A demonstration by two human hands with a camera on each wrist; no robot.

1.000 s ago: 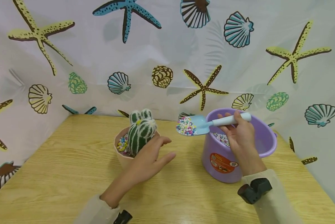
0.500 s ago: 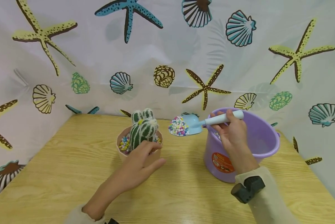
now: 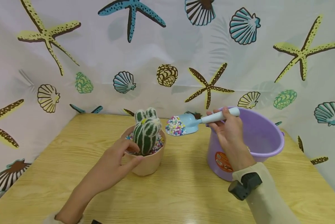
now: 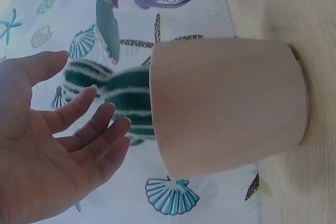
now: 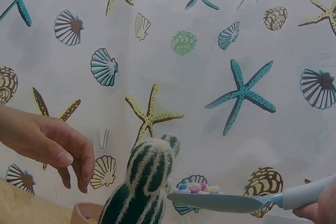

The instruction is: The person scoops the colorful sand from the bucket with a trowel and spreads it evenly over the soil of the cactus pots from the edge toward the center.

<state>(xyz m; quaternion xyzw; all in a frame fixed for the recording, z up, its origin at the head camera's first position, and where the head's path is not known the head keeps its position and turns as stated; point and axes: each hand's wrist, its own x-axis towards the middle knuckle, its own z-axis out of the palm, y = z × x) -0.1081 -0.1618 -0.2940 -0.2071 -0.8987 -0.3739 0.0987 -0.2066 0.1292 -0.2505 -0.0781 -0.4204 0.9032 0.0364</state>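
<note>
My right hand [image 3: 231,128] grips the pale handle of a small light-blue trowel [image 3: 190,122], held level and loaded with colourful pebbles [image 3: 175,127]. The trowel's tip is close to the right side of a green, white-striped knitted cactus [image 3: 146,133]. That cactus stands upright in a peach flower pot [image 3: 146,165], with more pebbles around its base. My left hand [image 3: 112,161] is at the pot's near left rim, fingers loosely bent and holding nothing. In the left wrist view, the left palm [image 4: 47,156] faces the cactus, apart from the pot wall.
A purple bucket [image 3: 263,155] with an orange label stands on the wooden table [image 3: 178,199] at the right, partly behind my right hand. A white curtain [image 3: 145,56] printed with starfish and shells hangs behind the table.
My left hand has drawn back left and toward me, off the cactus's front. My right hand has carried the loaded trowel leftward from the bucket toward the pot.
</note>
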